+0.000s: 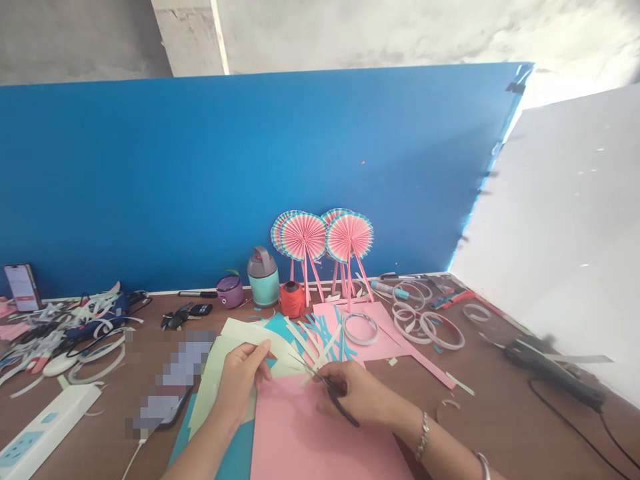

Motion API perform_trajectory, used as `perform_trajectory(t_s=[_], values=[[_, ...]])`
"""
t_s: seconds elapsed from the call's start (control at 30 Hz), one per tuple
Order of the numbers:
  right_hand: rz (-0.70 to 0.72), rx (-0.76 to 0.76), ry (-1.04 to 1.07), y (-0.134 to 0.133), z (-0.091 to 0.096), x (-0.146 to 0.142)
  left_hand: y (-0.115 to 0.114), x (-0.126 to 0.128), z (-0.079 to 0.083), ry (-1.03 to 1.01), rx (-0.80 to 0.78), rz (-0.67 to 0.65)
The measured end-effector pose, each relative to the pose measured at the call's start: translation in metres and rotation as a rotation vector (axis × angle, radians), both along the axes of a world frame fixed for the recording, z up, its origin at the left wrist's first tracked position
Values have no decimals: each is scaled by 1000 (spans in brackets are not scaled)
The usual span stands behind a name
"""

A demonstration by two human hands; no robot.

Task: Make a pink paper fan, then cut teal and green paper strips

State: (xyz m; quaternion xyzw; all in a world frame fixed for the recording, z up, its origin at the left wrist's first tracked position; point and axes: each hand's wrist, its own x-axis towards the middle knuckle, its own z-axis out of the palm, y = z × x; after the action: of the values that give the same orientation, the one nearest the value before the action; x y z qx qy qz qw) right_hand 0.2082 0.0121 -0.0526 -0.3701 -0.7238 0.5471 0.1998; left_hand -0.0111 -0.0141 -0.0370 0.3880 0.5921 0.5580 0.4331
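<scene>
The left hand (239, 381) pinches a pale green paper sheet (240, 337), keeping it steady above pink card (320, 433) on the bench (500, 427), while the right hand (350, 393) clenches scissors (345, 412), their blades at the sheet's edge.

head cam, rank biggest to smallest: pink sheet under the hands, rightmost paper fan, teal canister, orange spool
1. Pink paper sheet, though it lies nearest the camera, which may exaggerate it
2. Rightmost paper fan
3. Teal canister
4. Orange spool

Blue panel (200, 167) before concrete wall (350, 33)
</scene>
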Motion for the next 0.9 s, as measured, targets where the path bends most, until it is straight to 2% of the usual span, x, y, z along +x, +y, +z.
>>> perform_trajectory(t_s=[0.23, 0.9], values=[[-27, -11, -15, 2, -1, 1, 0, -2, 1, -54, 13, 3], [8, -12, 2, 2, -4, 0, 1, 2, -4, 59, -17, -17]])
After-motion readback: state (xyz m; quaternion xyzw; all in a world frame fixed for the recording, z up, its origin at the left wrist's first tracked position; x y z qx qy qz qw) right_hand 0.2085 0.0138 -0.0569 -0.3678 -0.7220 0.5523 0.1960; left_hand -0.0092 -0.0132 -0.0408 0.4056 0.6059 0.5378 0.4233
